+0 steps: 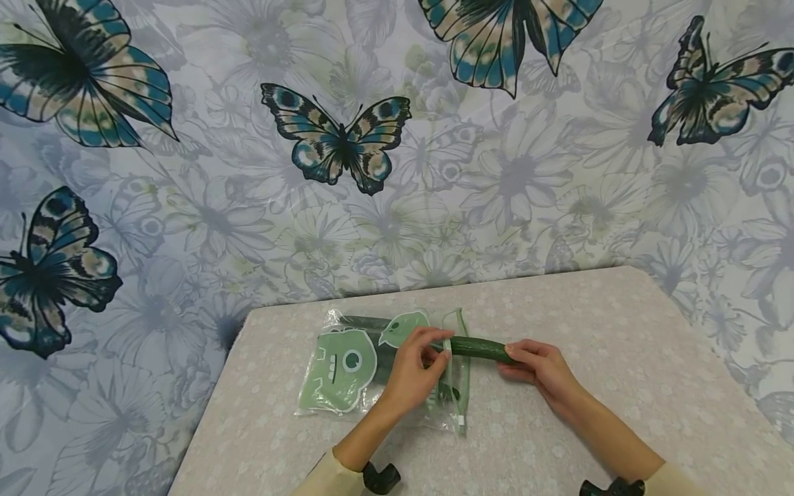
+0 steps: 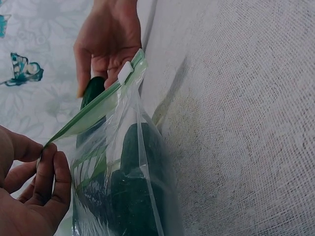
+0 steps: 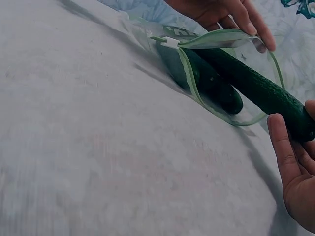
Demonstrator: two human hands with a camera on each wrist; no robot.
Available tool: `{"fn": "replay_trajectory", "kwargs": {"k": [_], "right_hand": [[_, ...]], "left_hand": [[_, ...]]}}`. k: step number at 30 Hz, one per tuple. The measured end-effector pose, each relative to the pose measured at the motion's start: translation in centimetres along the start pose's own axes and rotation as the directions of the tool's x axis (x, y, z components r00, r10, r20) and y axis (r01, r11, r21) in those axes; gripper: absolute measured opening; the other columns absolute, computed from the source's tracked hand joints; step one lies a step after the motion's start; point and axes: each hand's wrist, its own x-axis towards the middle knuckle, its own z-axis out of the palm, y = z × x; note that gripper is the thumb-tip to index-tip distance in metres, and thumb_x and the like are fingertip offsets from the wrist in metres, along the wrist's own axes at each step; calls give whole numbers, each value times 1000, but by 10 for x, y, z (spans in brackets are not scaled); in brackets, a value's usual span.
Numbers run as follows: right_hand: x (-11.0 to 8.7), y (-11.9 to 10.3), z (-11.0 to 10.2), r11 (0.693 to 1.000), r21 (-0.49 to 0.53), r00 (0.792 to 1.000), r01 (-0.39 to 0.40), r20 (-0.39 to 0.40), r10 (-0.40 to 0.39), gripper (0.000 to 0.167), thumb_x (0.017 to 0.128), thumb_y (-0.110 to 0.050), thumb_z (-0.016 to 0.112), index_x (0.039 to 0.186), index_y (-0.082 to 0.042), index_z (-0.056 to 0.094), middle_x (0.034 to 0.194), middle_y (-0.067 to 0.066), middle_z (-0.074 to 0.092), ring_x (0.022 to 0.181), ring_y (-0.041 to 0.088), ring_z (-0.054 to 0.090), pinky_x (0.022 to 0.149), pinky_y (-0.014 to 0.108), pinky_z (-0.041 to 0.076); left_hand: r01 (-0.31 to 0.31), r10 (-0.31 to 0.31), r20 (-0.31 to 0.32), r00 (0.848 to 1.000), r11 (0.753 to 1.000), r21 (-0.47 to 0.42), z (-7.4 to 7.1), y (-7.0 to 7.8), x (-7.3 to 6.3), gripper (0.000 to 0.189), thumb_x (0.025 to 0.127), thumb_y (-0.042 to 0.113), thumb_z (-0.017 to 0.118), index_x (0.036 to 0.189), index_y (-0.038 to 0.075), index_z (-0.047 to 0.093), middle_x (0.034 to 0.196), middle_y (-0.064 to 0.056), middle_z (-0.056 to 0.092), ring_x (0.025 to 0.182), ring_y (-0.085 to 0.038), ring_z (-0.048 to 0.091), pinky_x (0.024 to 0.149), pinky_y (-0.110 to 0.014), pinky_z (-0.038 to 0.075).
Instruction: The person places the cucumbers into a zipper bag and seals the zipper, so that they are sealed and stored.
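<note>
A clear zip bag point(image 1: 372, 403) with a green cartoon print lies on the table, its green-edged mouth parted toward the right. My left hand point(image 1: 417, 368) pinches the upper edge of that mouth between thumb and fingers. One cucumber point(image 1: 480, 348) sticks partway out of the opening. Around its outer end curl the fingers and thumb of my right hand point(image 1: 546, 375). More dark green cucumbers point(image 3: 229, 98) lie inside the bag, seen through the film. A white slider point(image 2: 125, 72) sits at one end of the zip strip.
A pale patterned cloth covers the table point(image 1: 260, 441). Behind it hangs a floral backdrop point(image 1: 515, 179) with large butterflies. Dark wrist-worn devices point(image 1: 381, 477) show near both sleeves at the bottom of the head view.
</note>
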Motion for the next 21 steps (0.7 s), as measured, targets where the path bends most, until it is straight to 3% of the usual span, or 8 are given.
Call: {"fn": "replay_trajectory", "kwargs": {"k": [5, 9, 15, 21], "right_hand": [[12, 2, 14, 1000, -12, 1000, -11, 22, 12, 19, 106, -18, 70, 117, -3, 74, 114, 5, 70, 96, 12, 81, 94, 28, 65], [23, 2, 28, 999, -30, 998, -18, 64, 20, 34, 106, -22, 70, 127, 5, 69, 121, 6, 70, 103, 14, 80, 98, 29, 63], [35, 3, 45, 1000, -22, 984, -14, 178, 17, 54, 113, -24, 58, 148, 16, 49, 131, 11, 72, 114, 14, 78, 103, 28, 61], [44, 0, 51, 991, -118, 969, 60, 247, -29, 57, 114, -26, 54, 153, 16, 46, 136, 24, 72, 118, 19, 77, 103, 31, 62]], "left_hand": [[-17, 17, -5, 1000, 1000, 8, 1, 0, 0, 35, 103, 10, 69, 137, 16, 73, 133, -1, 66, 80, -6, 65, 79, -23, 60], [-33, 34, -26, 999, 999, 17, 0, 0, 0, 34, 102, 10, 71, 136, 15, 73, 132, -1, 67, 80, -5, 65, 78, -22, 59], [-50, 50, -16, 999, 999, 5, -2, -1, 1, 34, 103, 11, 70, 137, 13, 73, 131, -3, 67, 81, -6, 67, 78, -22, 59], [-35, 35, -32, 999, 999, -14, -2, -1, 1, 34, 102, 10, 72, 135, 17, 74, 131, -3, 67, 81, -6, 66, 77, -21, 59]]}}
